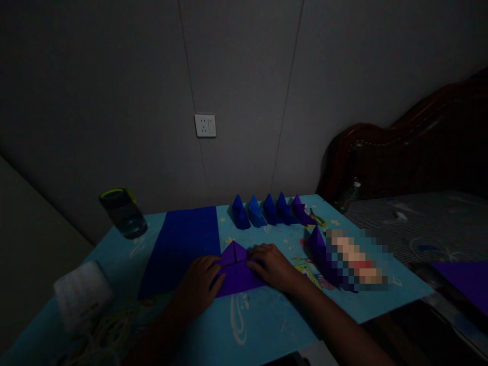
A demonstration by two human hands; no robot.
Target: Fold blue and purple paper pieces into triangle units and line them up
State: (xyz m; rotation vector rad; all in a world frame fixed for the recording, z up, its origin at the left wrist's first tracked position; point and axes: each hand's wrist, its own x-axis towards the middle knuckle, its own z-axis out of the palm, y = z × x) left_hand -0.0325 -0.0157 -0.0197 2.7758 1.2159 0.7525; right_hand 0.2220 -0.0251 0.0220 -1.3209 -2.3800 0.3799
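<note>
One table point(280, 325), covered in light-blue printed cloth, bears the paperwork. A dark-blue paper sheet point(186, 239) lies flat at left of centre. Beside its near right edge, a folded purple paper point(242, 278) lies between the hands, its peak toward the wall. The left hand point(200, 284) rests on its left side, the right hand point(272, 267) on its right; whether thumbs and fingers pinch it cannot be told. Beyond stand a tumbler point(125, 218), five paper boats point(270, 213) in a row, and yellow-handled scissors point(320, 220).
</note>
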